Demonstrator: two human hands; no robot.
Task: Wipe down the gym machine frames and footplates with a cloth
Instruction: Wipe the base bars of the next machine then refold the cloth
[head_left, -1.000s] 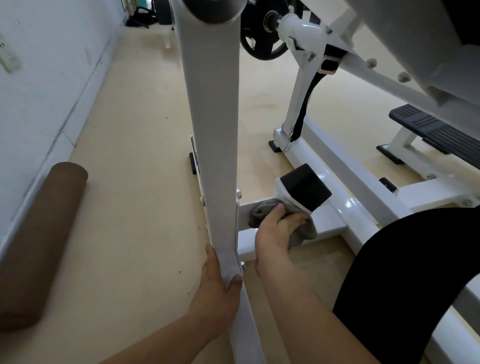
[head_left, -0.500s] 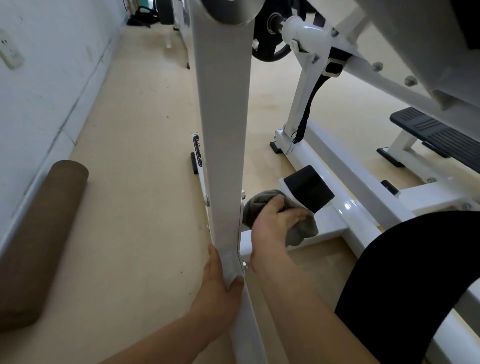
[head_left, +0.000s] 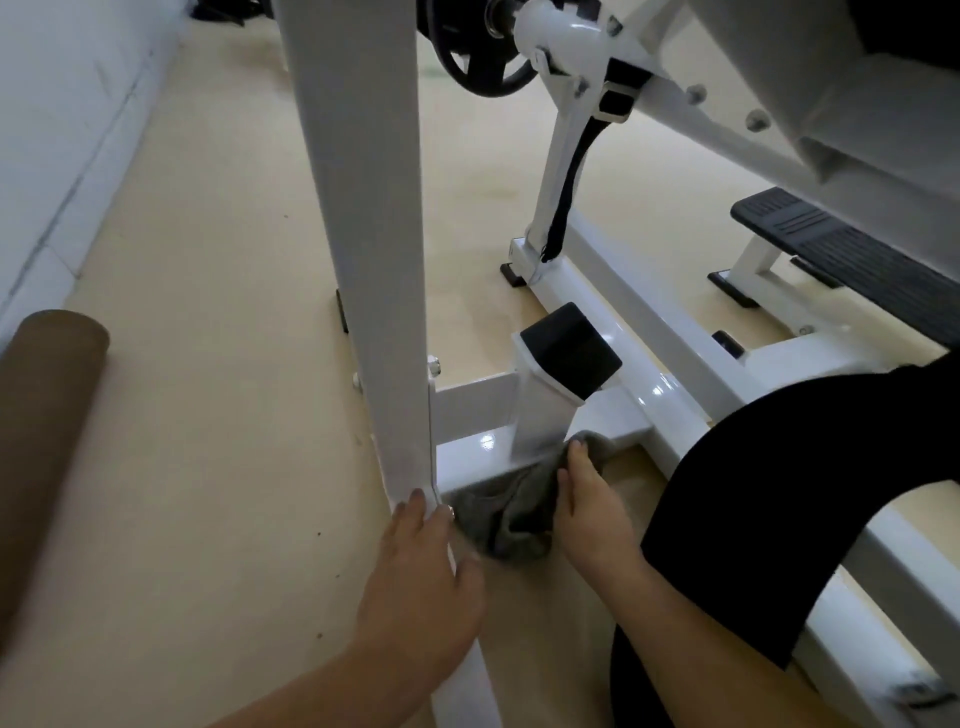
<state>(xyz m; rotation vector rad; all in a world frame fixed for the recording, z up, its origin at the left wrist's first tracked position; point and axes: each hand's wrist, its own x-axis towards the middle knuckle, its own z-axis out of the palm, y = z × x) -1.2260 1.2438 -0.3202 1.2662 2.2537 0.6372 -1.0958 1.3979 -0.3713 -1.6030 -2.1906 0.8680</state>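
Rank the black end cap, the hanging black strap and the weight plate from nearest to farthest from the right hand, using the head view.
From the right hand:
1. Black end cap, just above the hand on the short post.
2. Hanging black strap, farther back on the slanted upright.
3. Weight plate, at the top, farthest back.

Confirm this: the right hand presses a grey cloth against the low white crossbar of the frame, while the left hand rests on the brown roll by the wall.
Not quite. The left hand is not on the brown roll; it grips the white upright post, well away from the roll. The rest holds: the right hand presses the grey cloth against the low white crossbar. The head view shows this.
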